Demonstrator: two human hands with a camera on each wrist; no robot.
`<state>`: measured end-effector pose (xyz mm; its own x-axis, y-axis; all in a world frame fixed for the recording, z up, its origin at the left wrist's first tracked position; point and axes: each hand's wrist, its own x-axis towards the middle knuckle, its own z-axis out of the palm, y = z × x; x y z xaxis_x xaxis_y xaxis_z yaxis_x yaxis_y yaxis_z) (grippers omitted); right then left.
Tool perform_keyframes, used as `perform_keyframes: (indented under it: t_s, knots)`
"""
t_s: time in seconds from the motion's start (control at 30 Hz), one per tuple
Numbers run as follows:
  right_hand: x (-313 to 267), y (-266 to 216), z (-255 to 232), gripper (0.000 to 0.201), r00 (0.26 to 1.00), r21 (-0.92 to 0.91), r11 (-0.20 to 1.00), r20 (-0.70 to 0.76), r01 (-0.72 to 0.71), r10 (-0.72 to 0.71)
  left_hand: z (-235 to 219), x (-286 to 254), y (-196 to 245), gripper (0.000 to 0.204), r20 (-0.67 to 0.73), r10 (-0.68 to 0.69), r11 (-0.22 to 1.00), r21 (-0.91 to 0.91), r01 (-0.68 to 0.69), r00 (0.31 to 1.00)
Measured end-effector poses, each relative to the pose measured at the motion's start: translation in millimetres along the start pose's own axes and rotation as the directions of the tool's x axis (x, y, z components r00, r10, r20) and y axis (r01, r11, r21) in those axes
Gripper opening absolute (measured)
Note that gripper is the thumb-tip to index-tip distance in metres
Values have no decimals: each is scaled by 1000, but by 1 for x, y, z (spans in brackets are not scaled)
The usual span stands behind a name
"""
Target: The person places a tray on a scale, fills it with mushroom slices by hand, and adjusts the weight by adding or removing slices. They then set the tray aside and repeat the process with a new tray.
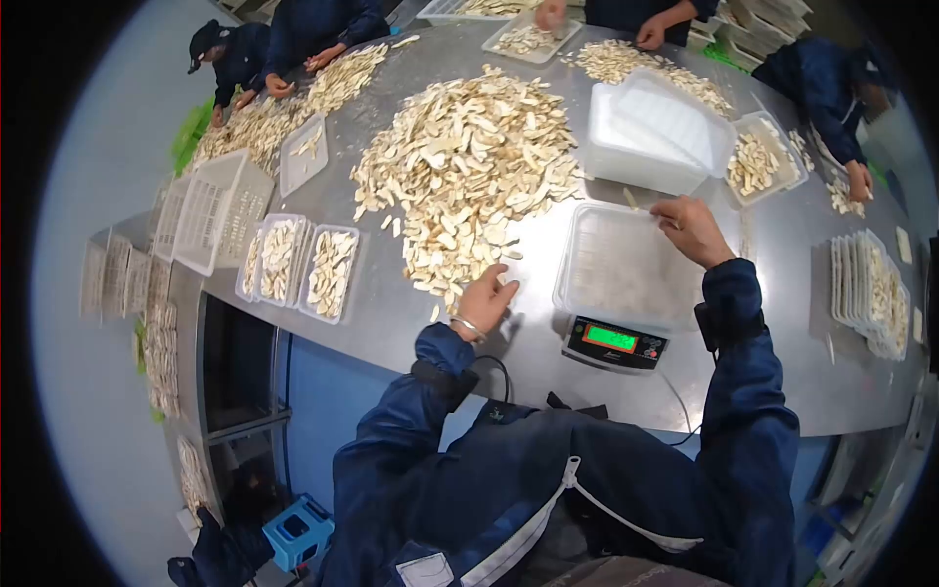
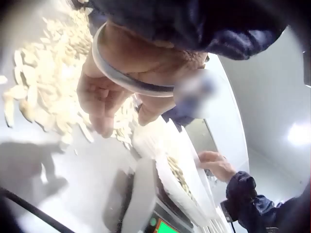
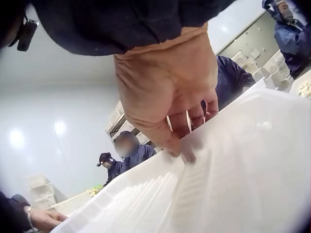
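My left hand (image 1: 486, 301) hovers at the near right edge of a big pile of pale dried slices (image 1: 469, 166), thumb and fingers apart; in the left wrist view this hand (image 2: 131, 73) holds nothing visible. A clear plastic tray (image 1: 626, 259) sits on a scale (image 1: 614, 344) with a lit green display. Over the tray's far right part is my right hand (image 1: 694, 232), with a single slice (image 1: 631, 199) just beyond its fingertips. In the right wrist view the right hand (image 3: 170, 92) points down at the white tray (image 3: 243, 160), thumb and forefinger close together, their tips blurred.
Filled trays (image 1: 333, 274) stand left of the pile, beside a white basket (image 1: 225, 210). Stacked clear containers (image 1: 655, 132) are beyond the scale. More filled trays (image 1: 869, 293) stand at the right. Several people work around the metal table (image 1: 782, 362). A cable (image 1: 675, 391) hangs near the scale.
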<state>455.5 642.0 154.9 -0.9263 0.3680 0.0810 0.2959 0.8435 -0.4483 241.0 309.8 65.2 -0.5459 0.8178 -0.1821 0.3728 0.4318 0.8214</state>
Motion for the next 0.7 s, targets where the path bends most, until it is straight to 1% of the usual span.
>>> perform_keyframes:
  t_s: [0.03, 0.1, 0.13, 0.17, 0.2, 0.23, 0.27, 0.3, 0.33, 0.37, 0.4, 0.43, 0.47, 0.5, 0.57, 0.6, 0.63, 0.67, 0.7]
  knots:
    - [-1, 1, 3, 25, 999, 16, 999, -4, 35, -35, -14, -7, -11, 50, -47, -25, 999, 37, 27, 999]
    - [-2, -3, 5, 28, 995, 40, 994, -18, 102, -101, -49, -20, -27, 60, -59, -161, 982, 92, 166, 985]
    - [-6, -23, -6, 29, 995, -62, 996, -75, 58, -63, -64, -27, -43, 67, -99, -158, 977, 129, 170, 982]
    - [-9, -42, -13, 30, 990, -80, 997, -138, 22, -33, -79, -34, -60, 74, -137, -152, 970, 169, 174, 979]
    - [-13, -61, -16, 30, 980, -92, 996, -200, -19, 0, -99, -40, -64, 92, -120, -223, 942, 229, 245, 967]
    - [-16, -81, -18, 30, 965, -100, 993, -258, -65, 37, -112, -44, -79, 96, -147, -224, 927, 274, 258, 963]
    - [-18, -103, -16, 33, 959, -83, 996, -284, -37, 12, -121, -48, -96, 100, -170, -228, 908, 318, 272, 959]
    - [-21, -124, -2, 35, 969, 78, 996, -240, -39, 57, -129, -52, -109, 105, -192, -226, 888, 362, 283, 955]
    - [-22, -146, 11, 37, 975, 233, 971, -199, -48, 96, -135, -52, -114, 117, -153, -233, 898, 346, 273, 960]
    - [-23, -170, 25, 39, 979, 380, 922, -152, -67, 134, -134, -52, -124, 118, -144, -204, 898, 368, 244, 968]
    - [-22, -195, 43, 46, 982, 458, 875, -17, -157, 186, -128, -50, -134, 120, -130, -172, 898, 387, 210, 976]
    - [-17, -216, 65, 54, 968, 517, 818, 120, -252, 222, -122, -47, -140, 122, -119, -139, 899, 400, 175, 983]
    - [-11, -232, 90, 62, 942, 520, 787, 239, -330, 237, -122, -46, -131, 127, -70, -69, 912, 401, 92, 995]
    - [-5, -240, 119, 71, 903, 515, 754, 351, -407, 248, -122, -40, -126, 127, -43, -95, 914, 393, 104, 995]
    - [5, -238, 185, 83, 804, 586, 553, 480, -591, 350, -122, -29, -119, 128, 10, -148, 916, 380, 134, 989]
    - [10, -238, 211, 85, 743, 627, 404, 509, -666, 435, -125, -23, -116, 126, 34, -138, 922, 370, 116, 990]
    - [16, -239, 234, 86, 673, 661, 241, 539, -711, 506, -128, -15, -115, 125, 37, -120, 932, 347, 100, 992]
    - [22, -242, 250, 88, 594, 685, 67, 575, -726, 563, -131, -7, -114, 125, 41, -103, 941, 328, 83, 994]
    - [28, -247, 260, 89, 593, 726, 12, 552, -687, 586, -133, 0, -114, 124, 48, -87, 949, 307, 69, 995]
